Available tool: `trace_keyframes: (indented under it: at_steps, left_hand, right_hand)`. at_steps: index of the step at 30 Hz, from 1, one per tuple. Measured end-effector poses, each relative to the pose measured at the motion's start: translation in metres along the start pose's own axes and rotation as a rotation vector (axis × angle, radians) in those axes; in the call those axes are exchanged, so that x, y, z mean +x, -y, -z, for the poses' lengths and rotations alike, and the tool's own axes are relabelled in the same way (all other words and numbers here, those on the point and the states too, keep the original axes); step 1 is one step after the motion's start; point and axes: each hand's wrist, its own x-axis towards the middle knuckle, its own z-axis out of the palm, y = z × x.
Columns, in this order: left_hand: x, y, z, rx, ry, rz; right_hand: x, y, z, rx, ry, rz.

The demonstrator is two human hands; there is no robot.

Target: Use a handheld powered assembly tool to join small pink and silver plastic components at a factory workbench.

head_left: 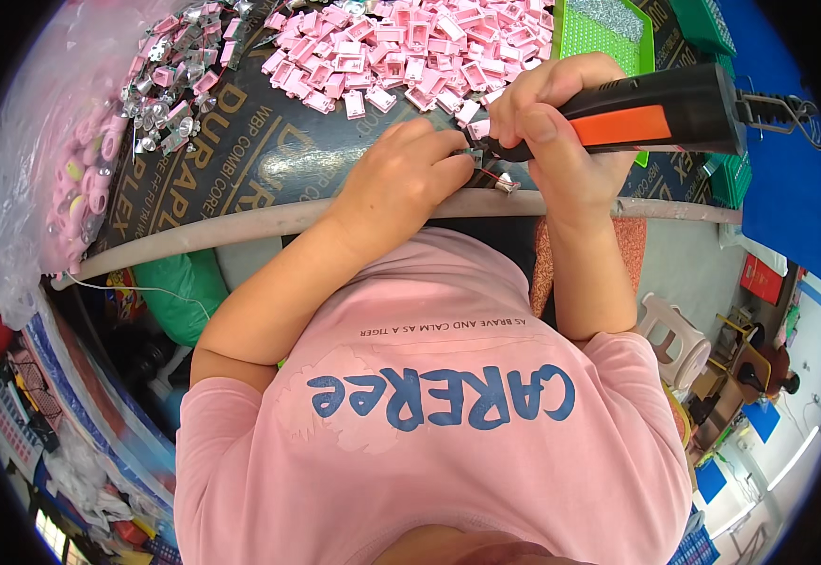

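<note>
Pink and small, the plastic casing [479,127] sits pinched in the left hand [401,184] at the table edge [241,226]; it looks light, stiff, best held by its sides. The right hand [552,132] grips a black-and-orange electric screwdriver [646,118] on it. Beyond lie piled pink casings [401,42], metal parts [161,89] and a green tray [603,33], none obstructing.

Clear plastic bag [29,160] — left; red box [761,279]

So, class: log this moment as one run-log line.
right hand: grips black-orange power screwdriver | left hand: steadies small pink part | pink parts pile behind
</note>
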Motion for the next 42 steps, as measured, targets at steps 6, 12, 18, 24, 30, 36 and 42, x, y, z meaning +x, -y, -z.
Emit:
trace_keyframes:
  at_steps: [6,12,18,24,30,36,42]
  left_hand:
    - [0.003,-0.001,-0.001,-0.013,-0.023,-0.024]
    - [0.006,0.003,0.002,-0.029,0.024,-0.016]
    - [0.007,0.001,0.033,-0.060,0.144,0.070]
    - [0.030,0.026,0.096,-0.285,0.378,0.083]
    - [0.048,0.017,0.070,-0.119,0.475,-0.090]
    - [0.031,0.004,0.049,0.046,0.194,-0.047]
    - [0.016,-0.019,0.035,0.225,0.085,0.160]
  right_hand:
    - [0.000,0.004,0.013,-0.372,0.323,0.125]
    - [0.004,0.014,0.008,-0.046,0.041,-0.043]
    - [0.028,0.065,0.105,-0.468,-0.377,0.351]
    - [0.014,0.067,0.139,-0.593,-0.550,0.233]
    - [0.014,0.059,0.145,-0.595,-0.520,0.228]
    - [0.010,0.057,0.143,-0.568,-0.542,0.242]
    - [0.011,0.058,0.143,-0.559,-0.550,0.250]
